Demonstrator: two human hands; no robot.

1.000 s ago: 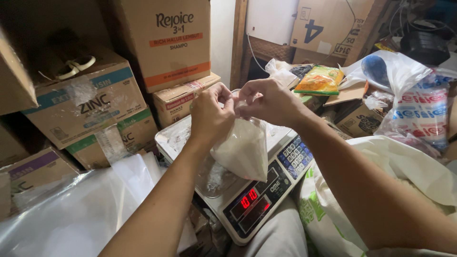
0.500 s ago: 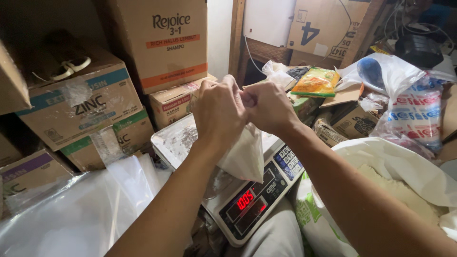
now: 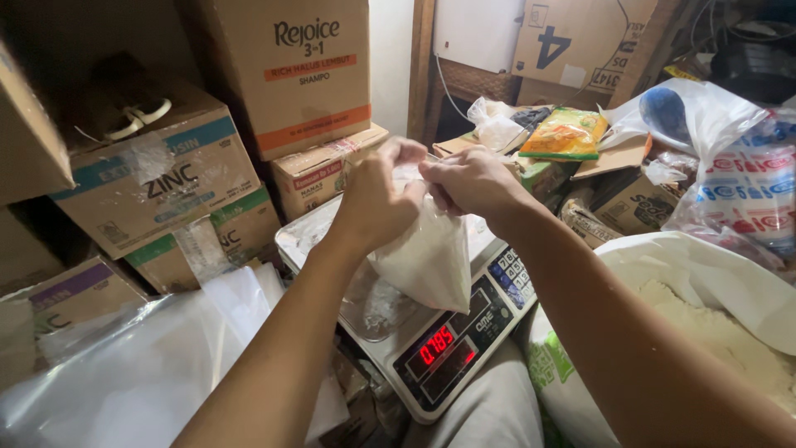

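My left hand (image 3: 377, 195) and my right hand (image 3: 471, 181) both pinch the top of a small clear plastic bag of white powder (image 3: 427, 257). The bag hangs from my fingers above the steel pan of a digital scale (image 3: 431, 348), which has a lit red display and a keypad. Whether the bag's bottom touches the pan I cannot tell. At my right stands a large open white sack of the same white powder (image 3: 713, 323).
Stacked cardboard boxes (image 3: 207, 141) fill the left and back. Clear plastic sheets (image 3: 124, 365) lie at lower left. Snack packets (image 3: 564, 133) and plastic bags (image 3: 730, 158) are piled at the back right. My knee (image 3: 489, 415) is under the scale's front edge.
The bag's top has been gathered tighter between my fingers and both hands have shifted slightly. The scale's red reading has changed.
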